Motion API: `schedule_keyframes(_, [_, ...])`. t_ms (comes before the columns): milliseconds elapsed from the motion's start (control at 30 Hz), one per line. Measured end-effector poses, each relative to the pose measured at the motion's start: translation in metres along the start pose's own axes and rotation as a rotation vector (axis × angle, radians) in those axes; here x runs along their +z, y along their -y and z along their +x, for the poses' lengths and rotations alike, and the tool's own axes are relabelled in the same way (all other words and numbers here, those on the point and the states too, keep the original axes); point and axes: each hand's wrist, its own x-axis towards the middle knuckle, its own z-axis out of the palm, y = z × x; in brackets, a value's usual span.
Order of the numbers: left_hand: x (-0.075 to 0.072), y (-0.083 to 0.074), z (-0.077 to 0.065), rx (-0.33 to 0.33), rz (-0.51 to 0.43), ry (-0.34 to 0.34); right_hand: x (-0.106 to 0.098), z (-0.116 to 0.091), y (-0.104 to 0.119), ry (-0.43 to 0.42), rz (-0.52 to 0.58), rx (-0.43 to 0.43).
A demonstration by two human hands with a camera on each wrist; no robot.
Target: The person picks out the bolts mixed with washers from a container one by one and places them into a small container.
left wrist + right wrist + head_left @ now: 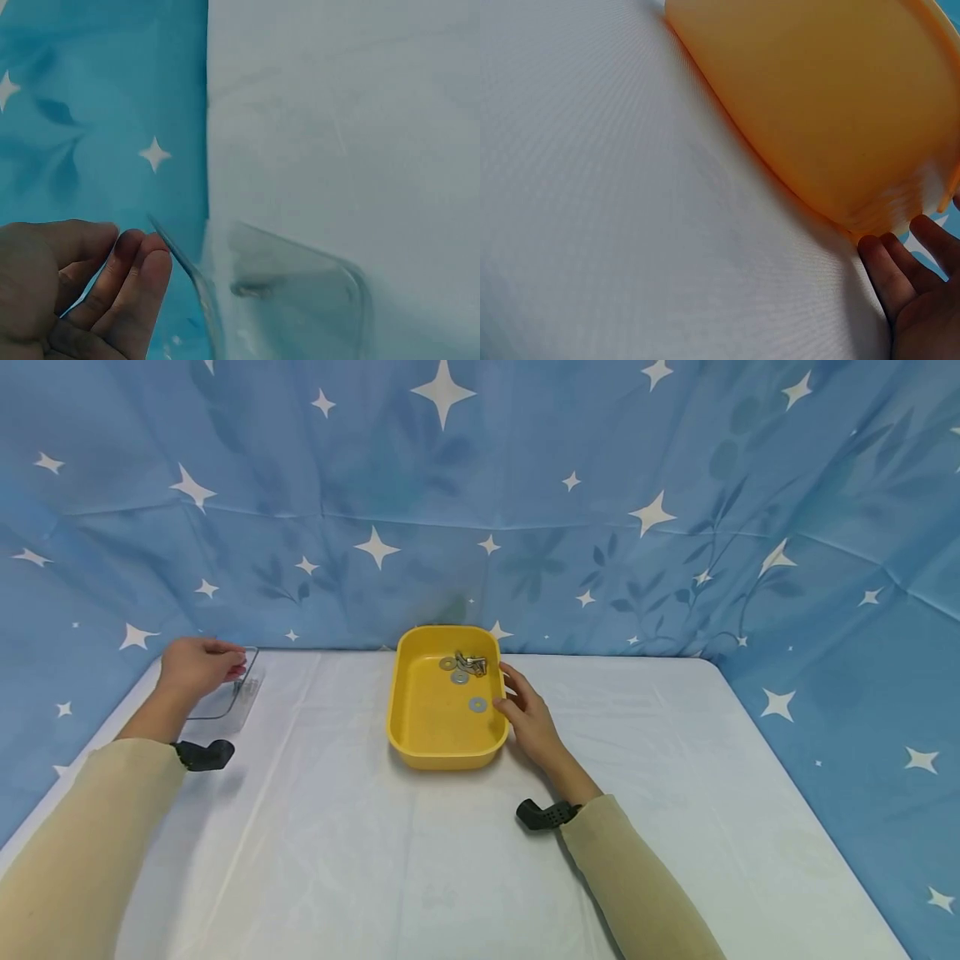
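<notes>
My left hand (pixel 198 668) is at the far left of the table, by the rim of a clear plastic tray (pixel 246 703). In the left wrist view the fingertips (pixel 156 262) are loosely bent close beside the clear rim (pixel 196 281); contact is hard to tell. Small metal pieces (pixel 251 289) show blurred in the clear tray. With thumb over the rim and fingers outside, my right hand (pixel 528 718) grips the right side of a yellow tray (pixel 427 735). Flat washers (pixel 477 704) and a small heap of metal hardware (pixel 474 665) lie in the yellow tray.
A white cloth covers the table (pixel 315 843). Behind it and along both sides hangs a blue curtain (pixel 562 568) with white stars. The yellow tray stands near the table's back edge, with the curtain close behind it.
</notes>
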Motion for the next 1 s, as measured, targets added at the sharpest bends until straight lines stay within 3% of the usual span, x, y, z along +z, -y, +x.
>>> schedule_keyframes(433, [0.015,-0.05,-0.019,0.151,-0.038,0.012,-0.001,0.0,-0.001,0.0,0.006,0.001])
schedule_keyframes(867, [0.06,-0.105,-0.029,0.263,-0.043,0.098,0.0,-0.001,0.0,-0.011,-0.014,0.017])
schedule_keyframes(1000, [0.073,-0.118,-0.032,0.326,-0.025,0.111,0.001,-0.001,0.001,-0.011,-0.007,0.017])
